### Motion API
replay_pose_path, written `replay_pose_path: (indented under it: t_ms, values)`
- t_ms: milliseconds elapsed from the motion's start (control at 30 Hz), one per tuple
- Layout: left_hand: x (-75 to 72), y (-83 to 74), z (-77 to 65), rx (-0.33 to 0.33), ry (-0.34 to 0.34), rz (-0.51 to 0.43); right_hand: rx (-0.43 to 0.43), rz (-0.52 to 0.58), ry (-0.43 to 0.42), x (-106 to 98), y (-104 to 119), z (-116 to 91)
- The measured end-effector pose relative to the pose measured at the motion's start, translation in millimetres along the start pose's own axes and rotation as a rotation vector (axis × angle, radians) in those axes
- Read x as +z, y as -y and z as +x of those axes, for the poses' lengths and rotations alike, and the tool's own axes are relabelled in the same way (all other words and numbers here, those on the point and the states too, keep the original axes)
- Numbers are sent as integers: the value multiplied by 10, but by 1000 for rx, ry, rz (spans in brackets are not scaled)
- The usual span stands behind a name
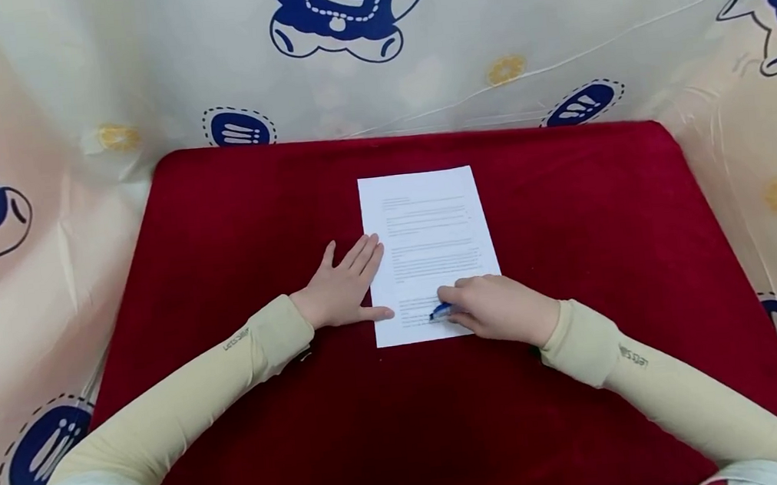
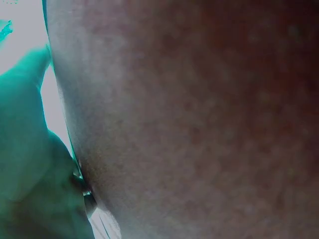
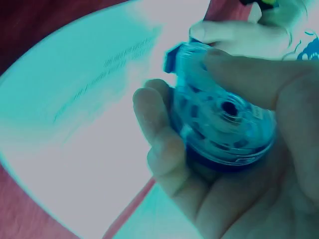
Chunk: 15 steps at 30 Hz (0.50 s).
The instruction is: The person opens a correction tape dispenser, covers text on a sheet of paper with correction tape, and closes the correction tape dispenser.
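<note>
A printed sheet of paper (image 1: 418,185) lies on the red cloth, its lines of text running across it. My left hand (image 1: 341,290) rests at the sheet's left edge with fingers spread and the thumb extended near the lower left corner. Over the lower right part of the page, my right hand (image 1: 498,307) grips a blue see-through correction tape (image 3: 227,114), between thumb and curled fingers. Its tip (image 1: 433,316) is at the bottom lines of print. A blurred brown surface fills most of the left wrist view, hiding much of the left hand (image 2: 25,144).
The red cloth (image 1: 254,208) covers the whole table around the sheet. Behind and on both sides hangs a pale curtain (image 1: 158,62) with blue cartoon prints. Long cream sleeves (image 1: 187,399) cover both forearms.
</note>
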<state>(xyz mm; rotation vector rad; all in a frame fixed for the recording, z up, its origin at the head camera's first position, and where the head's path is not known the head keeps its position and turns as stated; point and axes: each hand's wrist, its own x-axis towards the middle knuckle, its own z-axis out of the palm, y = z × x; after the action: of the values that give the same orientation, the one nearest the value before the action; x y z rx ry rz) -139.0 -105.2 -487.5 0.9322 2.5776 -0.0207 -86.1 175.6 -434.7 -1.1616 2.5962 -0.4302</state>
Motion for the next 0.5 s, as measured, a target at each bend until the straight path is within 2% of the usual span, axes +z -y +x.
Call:
replay_pose_path:
  t_ms: [100, 233, 500]
  values:
    - [-3, 7, 21, 2, 16, 5, -31, 36, 2, 70, 74, 99]
    - [14, 12, 27, -1, 10, 13, -26, 44, 19, 160, 147, 195]
    - [16, 5, 25, -2, 2, 16, -40, 85, 29, 258, 177, 296]
